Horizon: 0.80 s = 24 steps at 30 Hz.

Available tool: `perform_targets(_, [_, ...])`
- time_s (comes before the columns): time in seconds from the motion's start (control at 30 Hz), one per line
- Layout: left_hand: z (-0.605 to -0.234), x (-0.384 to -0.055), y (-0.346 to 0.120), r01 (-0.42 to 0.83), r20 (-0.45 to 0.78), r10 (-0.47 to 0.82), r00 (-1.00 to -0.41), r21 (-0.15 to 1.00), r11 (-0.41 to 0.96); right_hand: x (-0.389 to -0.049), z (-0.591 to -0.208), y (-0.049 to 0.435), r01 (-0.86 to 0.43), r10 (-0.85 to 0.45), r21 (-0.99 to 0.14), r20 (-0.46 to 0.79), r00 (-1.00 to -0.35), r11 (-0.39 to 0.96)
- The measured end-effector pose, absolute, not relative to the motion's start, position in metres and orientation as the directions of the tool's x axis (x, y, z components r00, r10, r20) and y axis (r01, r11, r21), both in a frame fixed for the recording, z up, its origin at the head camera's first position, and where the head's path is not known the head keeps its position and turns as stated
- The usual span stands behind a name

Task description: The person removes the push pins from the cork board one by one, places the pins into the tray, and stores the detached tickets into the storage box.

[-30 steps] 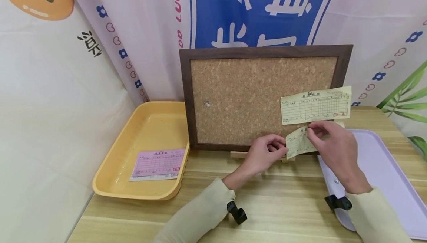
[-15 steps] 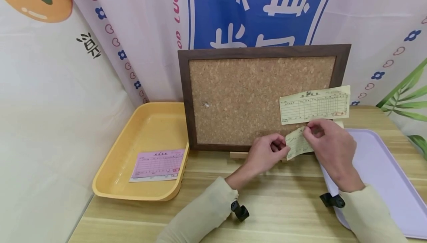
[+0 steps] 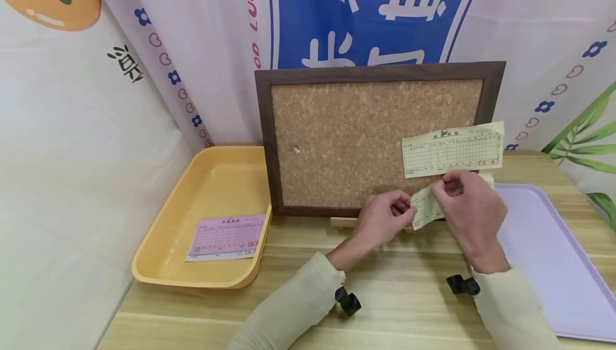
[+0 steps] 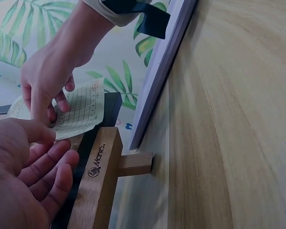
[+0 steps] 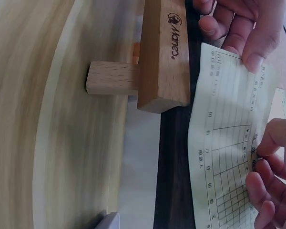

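A pale yellow receipt slip [image 3: 424, 207] lies against the lower right of the framed cork board [image 3: 356, 141]. My left hand [image 3: 385, 214] pinches its left edge between thumb and forefinger, the other fingers curled loosely [image 4: 47, 176]. At the top edge of this slip, my right hand [image 3: 471, 208] pinches a small push pin, mostly hidden by the fingertips; much of the slip's right part is behind this hand. Just above, a second yellow receipt slip [image 3: 452, 152] hangs from a silver push pin [image 3: 444, 133], its right end reaching past the frame.
On the left stands a yellow tray [image 3: 159, 232] with a pink receipt slip [image 3: 228, 232] over a white one. A lilac tray [image 3: 544, 264] lies at the right. Another silver push pin [image 3: 295, 149] sits on the board's left. A wooden easel [image 5: 159, 62] supports the board.
My right hand has shifted slightly left along the lower slip's top edge, with the wrist swinging left. The left hand keeps its pinch in nearly the same place.
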<state>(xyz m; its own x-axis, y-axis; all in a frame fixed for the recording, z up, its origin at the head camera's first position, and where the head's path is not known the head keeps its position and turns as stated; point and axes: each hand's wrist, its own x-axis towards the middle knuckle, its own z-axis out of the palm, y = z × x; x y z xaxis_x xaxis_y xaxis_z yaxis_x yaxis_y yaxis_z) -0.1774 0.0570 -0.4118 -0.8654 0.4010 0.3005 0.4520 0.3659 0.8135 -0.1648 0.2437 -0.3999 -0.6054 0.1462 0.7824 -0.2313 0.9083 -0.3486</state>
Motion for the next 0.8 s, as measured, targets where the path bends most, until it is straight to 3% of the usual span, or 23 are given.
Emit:
perform_targets(0.23, [-0.411,-0.177,0.058,0.46,0.303,0.413,-0.859,0.812,0.361,-0.165,-0.399,0.237,-0.188,0.179,-0.337,0.805,-0.565,0.922])
perform_targets(0.53, [-0.411,-0.178,0.057,0.469,0.312,0.417,-0.853,0.808,0.355,-0.167,-0.397,0.231,-0.13,0.221,-0.349,0.796,-0.563,0.928])
perform_targets(0.8, [-0.412,-0.178,0.055,0.464,0.306,0.416,-0.856,0.81,0.36,-0.167,-0.399,0.23,-0.167,0.212,-0.371,0.785,-0.583,0.914])
